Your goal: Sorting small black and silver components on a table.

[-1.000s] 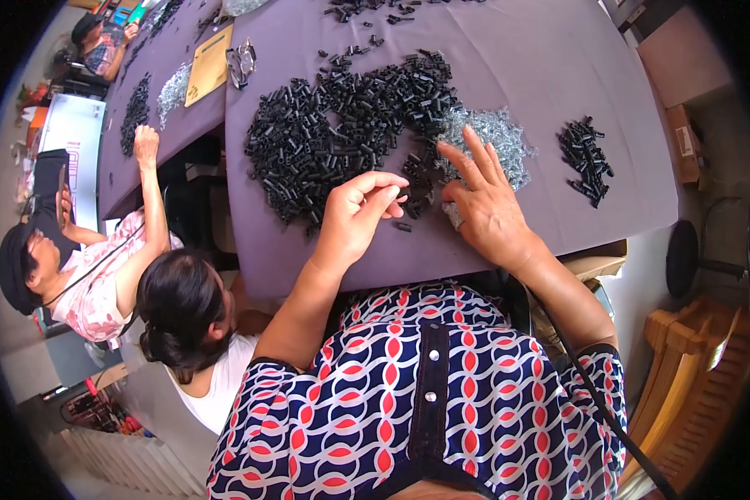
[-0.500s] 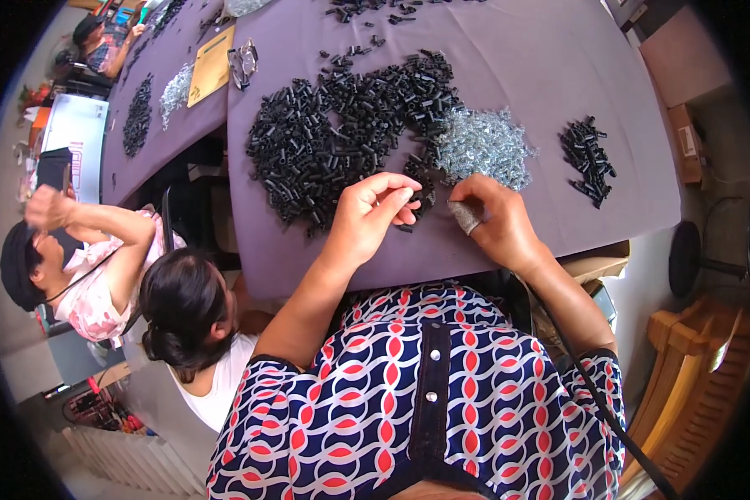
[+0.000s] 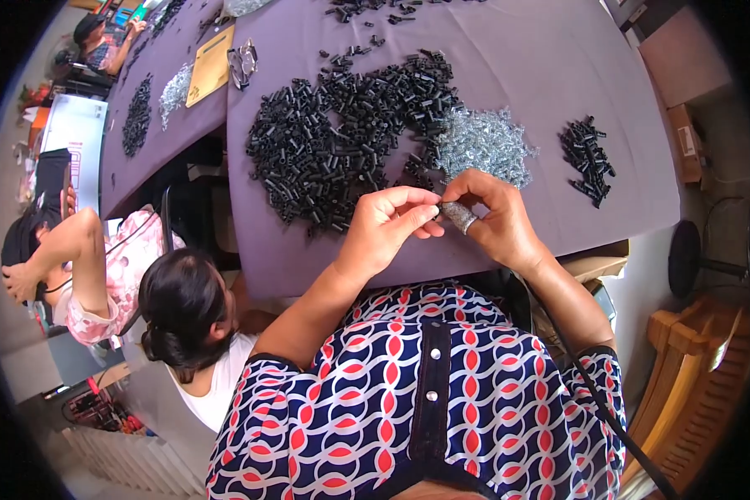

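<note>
My left hand [image 3: 389, 225] and my right hand [image 3: 500, 218] meet fingertip to fingertip above the near edge of the table. The left thumb and forefinger pinch a small black tube [image 3: 439, 213], of which only a dark bit shows. My right fingers are closed close against it, and whatever they hold is too small to make out. A silvery-grey wrapping [image 3: 458, 217] covers the tip of one right-hand digit. Just beyond the hands lie a big heap of short black tubes [image 3: 325, 150] and a pile of small clear or silvery pieces [image 3: 485, 148].
A smaller pile of black tubes [image 3: 587, 161] lies to the right on the grey-covered table [image 3: 550, 67]. Eyeglasses [image 3: 242, 65] and a tan board [image 3: 211, 68] are at the upper left. People sit along the left side. A wooden chair [image 3: 683, 375] stands at the lower right.
My left hand has moved right, closing the gap to my right hand, whose fingertips have shifted slightly left. At the left, a person's raised arm has come down toward the head.
</note>
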Available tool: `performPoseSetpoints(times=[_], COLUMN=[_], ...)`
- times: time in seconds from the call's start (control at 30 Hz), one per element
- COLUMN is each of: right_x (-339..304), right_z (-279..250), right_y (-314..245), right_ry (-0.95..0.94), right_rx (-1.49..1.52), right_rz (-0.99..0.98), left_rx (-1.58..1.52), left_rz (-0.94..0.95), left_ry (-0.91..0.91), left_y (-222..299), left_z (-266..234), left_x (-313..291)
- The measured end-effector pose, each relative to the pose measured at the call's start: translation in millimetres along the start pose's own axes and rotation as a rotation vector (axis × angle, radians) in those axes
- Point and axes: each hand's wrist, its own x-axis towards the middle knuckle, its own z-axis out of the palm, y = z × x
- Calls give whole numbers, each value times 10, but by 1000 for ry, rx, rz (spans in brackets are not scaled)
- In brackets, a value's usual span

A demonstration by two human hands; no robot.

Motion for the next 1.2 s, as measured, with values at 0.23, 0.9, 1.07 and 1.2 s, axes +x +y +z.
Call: performPoseSetpoints(times=[0.23,0.9,1.07,1.2], right_x=[-21,-140,-141,-134], right_z=[-28,-44,-34,-34], right_y=[26,138,146,164], right_ry=[4,-21,-28,-37], right_rx=[48,337,371,385], right_rz=[-13,128,148,143], left_rx=[-25,-131,-279,-247], left_rz=[9,108,59,9], left_ry=[-27,80,48,28], left_y=[-9,-142,-145,-126], left_z=[-13,-32,-39,-3], left_x=[-11,8,11,7])
